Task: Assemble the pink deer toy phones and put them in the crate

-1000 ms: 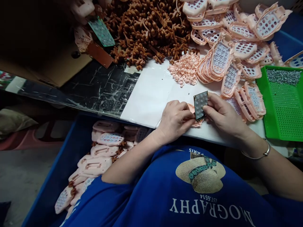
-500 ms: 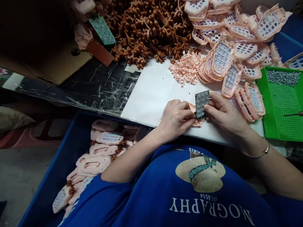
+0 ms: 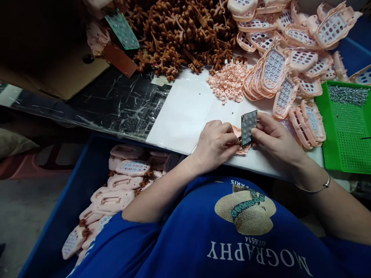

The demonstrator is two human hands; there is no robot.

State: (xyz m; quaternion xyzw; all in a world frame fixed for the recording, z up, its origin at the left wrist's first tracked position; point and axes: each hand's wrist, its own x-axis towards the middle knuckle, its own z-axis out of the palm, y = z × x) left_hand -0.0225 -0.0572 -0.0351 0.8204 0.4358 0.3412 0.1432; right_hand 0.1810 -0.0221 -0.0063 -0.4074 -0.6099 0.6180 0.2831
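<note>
My right hand pinches a small rectangular circuit board with a grey keypad sheet, held almost upright on its lower edge. My left hand is closed on a pink plastic shell lying on the white sheet, and its fingertips meet the board's lower left corner. Both hands rest near the table's front edge, right in front of my blue shirt.
A heap of brown rubber parts lies at the back, small pink rings beside it, and pink keypad shells piled at right. A green tray holds screws. A blue bin below left holds assembled pink shells.
The board has tilted a little more upright in my right hand. Both hands have stayed in place over the pink shell.
</note>
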